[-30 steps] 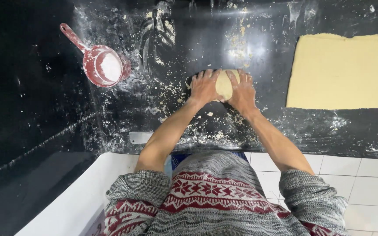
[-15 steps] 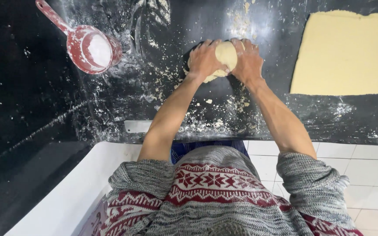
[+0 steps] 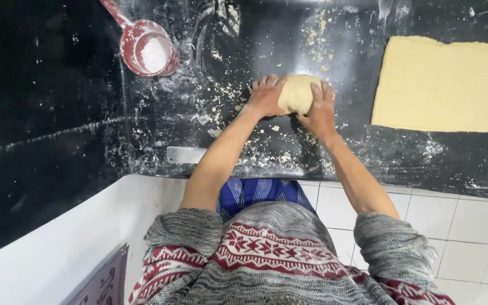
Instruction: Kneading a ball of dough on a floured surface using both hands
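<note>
Dough (image 3: pixel 299 92) lay mid-frame on the floured black worktop (image 3: pixel 57 85).
Left hand (image 3: pixel 265 97) and right hand (image 3: pixel 321 108) clamped its sides; scoop (image 3: pixel 145 52) upper left, sheet (image 3: pixel 444 85) right.

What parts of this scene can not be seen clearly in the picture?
- Head view: the underside of the dough ball, hidden by the left hand and right hand.
- The red scoop: its handle is cut off by the top edge.
- The rolled dough sheet: its right end runs past the frame edge.
</note>
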